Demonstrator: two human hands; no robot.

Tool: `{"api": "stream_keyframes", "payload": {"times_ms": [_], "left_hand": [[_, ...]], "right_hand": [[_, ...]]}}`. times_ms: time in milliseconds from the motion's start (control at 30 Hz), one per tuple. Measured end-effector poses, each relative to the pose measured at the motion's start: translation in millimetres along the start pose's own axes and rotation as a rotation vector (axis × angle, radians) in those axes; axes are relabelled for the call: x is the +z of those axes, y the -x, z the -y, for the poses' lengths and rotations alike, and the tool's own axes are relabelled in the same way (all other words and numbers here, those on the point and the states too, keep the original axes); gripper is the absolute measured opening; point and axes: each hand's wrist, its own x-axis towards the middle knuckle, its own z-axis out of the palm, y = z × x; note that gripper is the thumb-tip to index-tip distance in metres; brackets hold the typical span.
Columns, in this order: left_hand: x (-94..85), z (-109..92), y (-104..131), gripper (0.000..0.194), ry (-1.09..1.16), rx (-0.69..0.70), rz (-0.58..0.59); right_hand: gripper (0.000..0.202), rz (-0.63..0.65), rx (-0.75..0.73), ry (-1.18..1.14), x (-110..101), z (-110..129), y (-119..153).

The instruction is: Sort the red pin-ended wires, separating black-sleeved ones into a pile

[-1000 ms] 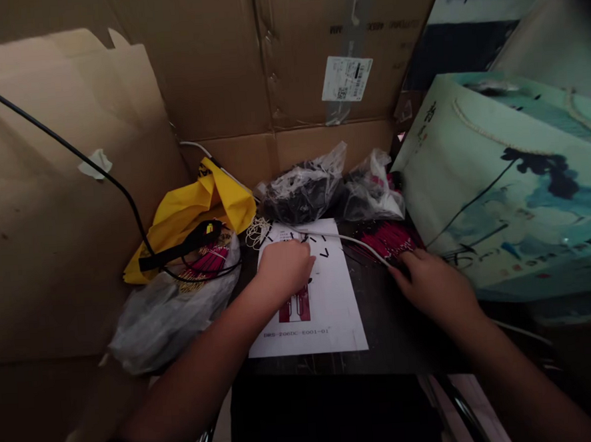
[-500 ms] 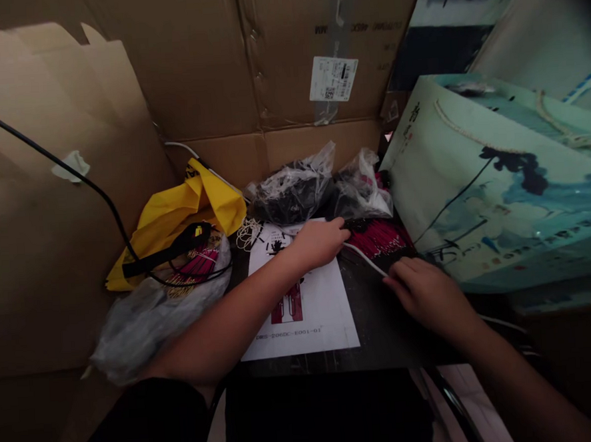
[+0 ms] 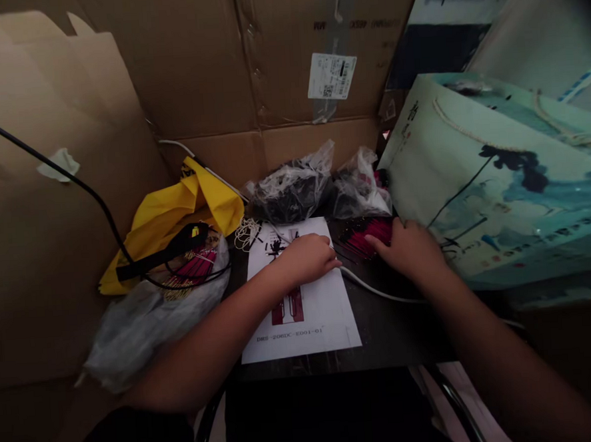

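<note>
Just before you, at the clock's centre, a printed sheet [image 3: 336, 325] lies flat near the front edge of the dark tabletop [image 3: 393, 338]. Your left hand [image 3: 310, 257] is over it at one o'clock, fingers curled in at the white cable [image 3: 380, 294]; whether they pinch anything cannot be told. Your right hand [image 3: 410, 247], between two and three, is half spread, thumb parted from the fingers at a heap of red wires [image 3: 361, 240] at two; no wire shows lifted in it. As for progress, small black pieces [image 3: 276, 247] lie at eleven o'clock and the wires sit loose, so you look well short of finished, though how many are dealt with is not shown. For moving, your widest stretch of bare tabletop runs from three to five, crossed by that cable. A grey plastic bag [image 3: 142, 330] crowds you at nine, a yellow bag [image 3: 174, 202] at ten, and a paper bag [image 3: 475, 203] walls off two to three. Farther out, a clear bag of black items [image 3: 294, 194] at twelve and another clear bag [image 3: 361, 193] at one limit your reach before the cardboard box [image 3: 206, 66] behind them
</note>
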Motion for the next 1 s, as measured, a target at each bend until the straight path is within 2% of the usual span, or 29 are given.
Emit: {"api": "stream_keyframes", "payload": {"times_ms": [133,267,433,633,833,1000], "left_hand": [[4.2,0,-3,0.033,-0.029,-0.046,-0.003],[9.7,4,-10,0.026,-0.055,-0.114,-0.021],[9.2,14,-26,0.041,-0.066,-0.119,-0.054],[4.3,29,-48,0.074,-0.092,-0.075,-0.089],[0.7,42,-65,0.084,-0.094,0.034,-0.057],[-4.5,45,-76,0.078,-0.086,0.123,-0.017]], "right_hand": [[0.078,0.049,0.028,0.027,7,5,-4],[0.078,0.006,0.033,0.028,15,8,-4],[0.074,-0.069,0.032,-0.023,22,10,-1],[0.061,-0.152,-0.006,-0.034,27,6,1],[0.056,-0.174,-0.022,-0.056,27,3,-5],[0.056,-0.194,0.001,-0.056,25,0,-9]]}}
